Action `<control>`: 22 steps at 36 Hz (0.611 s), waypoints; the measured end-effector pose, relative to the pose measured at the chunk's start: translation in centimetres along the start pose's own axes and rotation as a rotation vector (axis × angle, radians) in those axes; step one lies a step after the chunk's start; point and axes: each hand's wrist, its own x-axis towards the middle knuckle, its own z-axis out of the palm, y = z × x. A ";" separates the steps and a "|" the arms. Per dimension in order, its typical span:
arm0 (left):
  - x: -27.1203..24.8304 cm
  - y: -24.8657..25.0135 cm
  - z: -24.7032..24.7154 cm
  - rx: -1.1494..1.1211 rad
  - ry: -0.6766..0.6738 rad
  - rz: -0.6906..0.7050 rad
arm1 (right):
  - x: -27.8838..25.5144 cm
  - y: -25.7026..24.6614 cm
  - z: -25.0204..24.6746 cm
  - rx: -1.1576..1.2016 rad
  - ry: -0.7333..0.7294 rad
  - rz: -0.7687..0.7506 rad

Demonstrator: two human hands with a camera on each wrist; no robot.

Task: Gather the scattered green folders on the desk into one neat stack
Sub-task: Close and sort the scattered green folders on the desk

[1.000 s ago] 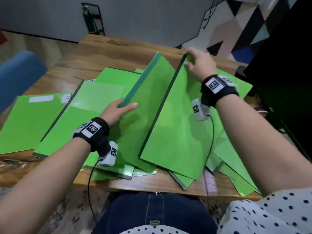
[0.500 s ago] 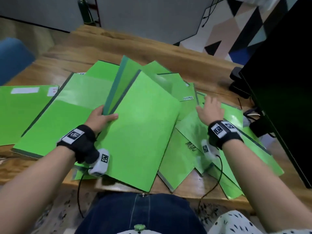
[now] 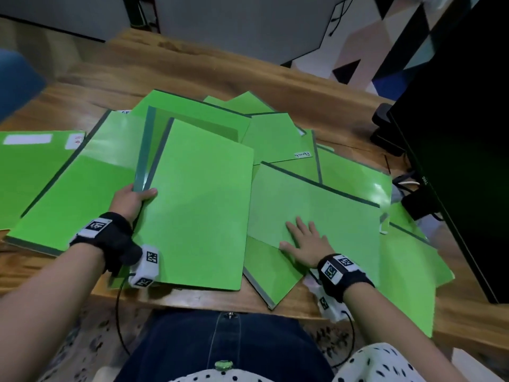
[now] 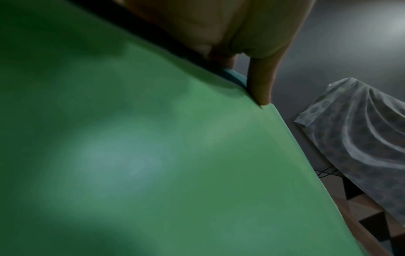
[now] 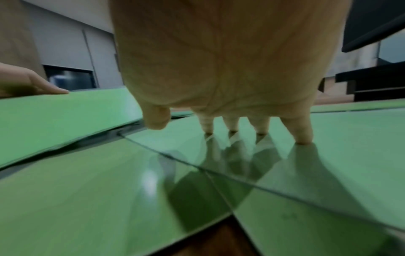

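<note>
- Your left hand (image 3: 129, 199) pinched the near-left corner of the started stack (image 3: 198, 216), thumb on top.
- Your right hand (image 3: 305, 241) lay flat, fingers spread, on a loose folder (image 3: 330, 205) just right of the stack.
- Collection was at an early stage; other folders (image 3: 68, 188) lay fanned across the desk (image 3: 192, 67).
- The next move likely called for sliding that folder leftward onto the stack.

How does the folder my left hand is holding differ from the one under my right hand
The left hand grips the left-hand folder by its dark spine edge; the right hand rests flat, fingers spread, on the right-hand folder. The left-hand folder looks brighter green and lies lengthwise away from you; the right-hand folder is paler and lies crosswise. Both are green with dark spines.
</note>
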 end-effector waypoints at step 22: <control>-0.9 -1.7 -0.4 0.107 -0.014 -0.059 | 0.5 10.4 -2.1 0.570 0.134 0.994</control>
